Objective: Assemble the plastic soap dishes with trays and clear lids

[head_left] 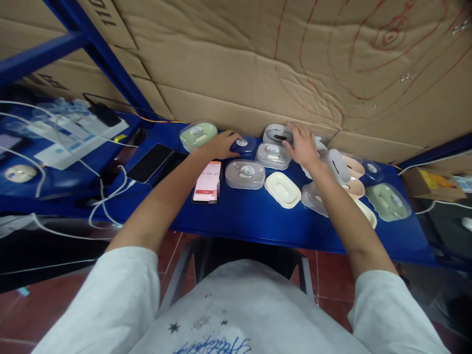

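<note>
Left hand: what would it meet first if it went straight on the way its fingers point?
The navy blue case with the round white label, right at its fingers. The left hand seems to touch it, though contact and depth are hard to confirm from this view.

A creased cardboard wall (pixel 221 69) is filling 12 o'clock, red lines (pixel 390 35) looping toward 2. A blue post (pixel 105 64) is slanting at 10. A blue tabletop (pixel 254 216) is stretching between 9 and 3; red floor tiles (pixel 334 275) are showing at 4 and 8.
</note>
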